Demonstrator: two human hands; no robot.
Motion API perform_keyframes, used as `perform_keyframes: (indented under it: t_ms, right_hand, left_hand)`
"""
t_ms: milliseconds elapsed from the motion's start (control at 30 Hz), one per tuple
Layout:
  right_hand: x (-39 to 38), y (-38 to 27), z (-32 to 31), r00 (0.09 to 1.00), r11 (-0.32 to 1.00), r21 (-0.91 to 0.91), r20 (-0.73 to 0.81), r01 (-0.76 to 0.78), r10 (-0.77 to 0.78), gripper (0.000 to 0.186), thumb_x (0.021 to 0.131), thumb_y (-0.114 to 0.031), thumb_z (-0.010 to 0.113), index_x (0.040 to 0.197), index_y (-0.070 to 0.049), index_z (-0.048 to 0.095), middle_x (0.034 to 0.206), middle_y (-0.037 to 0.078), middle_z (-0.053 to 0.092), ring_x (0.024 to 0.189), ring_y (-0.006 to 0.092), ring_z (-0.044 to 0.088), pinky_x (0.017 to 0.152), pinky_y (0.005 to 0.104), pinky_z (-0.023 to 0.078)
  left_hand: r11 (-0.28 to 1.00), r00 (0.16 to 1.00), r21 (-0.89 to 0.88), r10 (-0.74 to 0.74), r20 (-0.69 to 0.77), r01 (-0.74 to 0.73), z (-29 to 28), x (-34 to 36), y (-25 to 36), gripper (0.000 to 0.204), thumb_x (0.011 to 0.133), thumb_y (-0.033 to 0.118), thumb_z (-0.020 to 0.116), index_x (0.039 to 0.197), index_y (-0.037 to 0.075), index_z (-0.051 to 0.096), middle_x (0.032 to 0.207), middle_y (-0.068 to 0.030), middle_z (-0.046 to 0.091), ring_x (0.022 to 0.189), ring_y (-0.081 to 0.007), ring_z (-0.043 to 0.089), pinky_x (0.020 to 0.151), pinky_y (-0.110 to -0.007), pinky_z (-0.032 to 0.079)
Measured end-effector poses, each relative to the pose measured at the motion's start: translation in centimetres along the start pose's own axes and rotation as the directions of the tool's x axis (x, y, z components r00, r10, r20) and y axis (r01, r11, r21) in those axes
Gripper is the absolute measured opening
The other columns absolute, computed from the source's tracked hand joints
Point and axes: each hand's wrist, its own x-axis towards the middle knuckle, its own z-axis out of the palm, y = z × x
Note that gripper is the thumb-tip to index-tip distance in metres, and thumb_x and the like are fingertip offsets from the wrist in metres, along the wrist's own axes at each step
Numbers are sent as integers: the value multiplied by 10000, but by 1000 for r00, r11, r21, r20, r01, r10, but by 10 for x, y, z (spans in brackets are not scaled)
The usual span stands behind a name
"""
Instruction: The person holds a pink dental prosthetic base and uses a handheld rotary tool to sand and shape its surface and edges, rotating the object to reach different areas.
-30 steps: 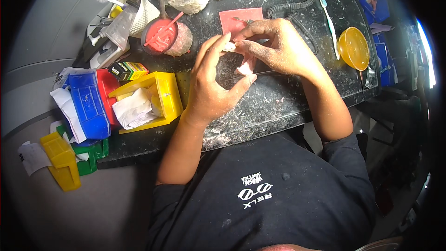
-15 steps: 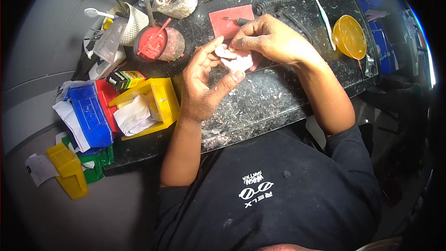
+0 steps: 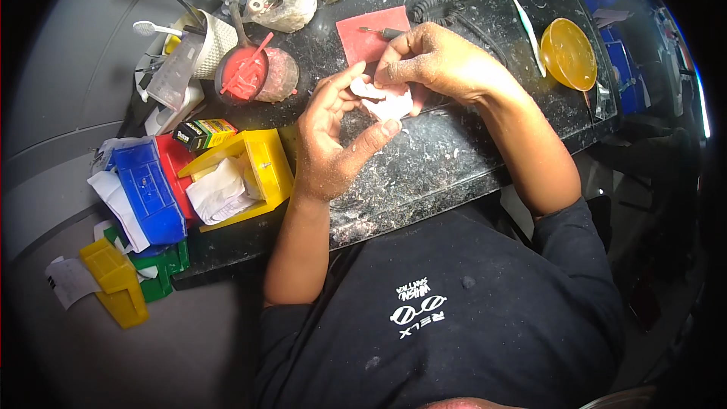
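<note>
A small white plaster dental cast (image 3: 391,104), with a curved, uneven rim, is held between my hands above the near part of the dusty bench. Its finer detail is washed out by the bright light. My left hand (image 3: 327,142) is closed round its left and near sides, the thumb against the near edge. With fingers bent, my right hand (image 3: 443,64) pinches at the cast's far right side; its fingertips are partly hidden. Just beyond the hands lies a flat pink wax sheet (image 3: 362,44), with a thin-tipped handpiece (image 3: 391,32) across it, partly covered by my right hand.
On the left are a pan of pink wax pieces (image 3: 244,76), a holder (image 3: 217,45) with brushes and tools, a small box (image 3: 204,134), and yellow (image 3: 276,170) and blue bins (image 3: 149,189). A toothbrush (image 3: 524,26) and amber bowl (image 3: 568,59) occupy the right, near a coiled black cord (image 3: 454,4).
Both hands keep nearly the same hold on the cast. My right fingers have shifted very slightly at its far edge, and the whole view has moved a little.
</note>
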Motion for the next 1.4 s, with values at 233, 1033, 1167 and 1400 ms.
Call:
perform_keyframes:
  t_ms: [233, 1033, 1167, 1400]
  right_hand:
    - [2, 2, -1, 1000, 1000, 14, 9, -2, 2, 222, 897, -161, 719, 914, 61, 711, 754, 94, 675, 631, 165, 672, 527, 287, 583]
    - [8, 8, -2, 915, 869, -443, -216, 220, -342, 207, 833, -182, 765, 928, 1, 750, 820, 90, 753, 763, 129, 723, 764, 315, 575]
    - [2, 4, 15, 914, 930, -206, -213, 303, -345, 146, 868, -99, 751, 928, 29, 715, 793, 84, 755, 742, 130, 736, 697, 294, 588]
    - [0, 8, 39, 882, 889, -187, -153, 417, -446, 113, 885, -29, 745, 928, 47, 672, 829, 95, 718, 725, 142, 729, 601, 287, 625]
  left_hand:
    - [1000, 1000, 17, 19, 14, -19, -1, 0, 0, 698, 823, 47, 818, 1399, -112, 456, 1249, -163, 585, 1153, -233, 640, 1009, -368, 508]
    - [593, 982, 799, 188, -16, -100, 1, 2, 7, 691, 723, 192, 862, 1308, 24, 536, 1293, -201, 554, 1242, -401, 528, 1048, -494, 411]
    - [375, 957, 913, 285, 52, -161, 0, 4, 11, 614, 740, 203, 854, 1271, 59, 581, 1298, -161, 589, 1234, -348, 562, 1044, -441, 414]
    - [961, 934, 262, 169, -314, -85, -1, -2, -6, 211, 973, 31, 644, 1159, -68, 657, 1090, -123, 715, 1003, -141, 662, 916, -281, 516]
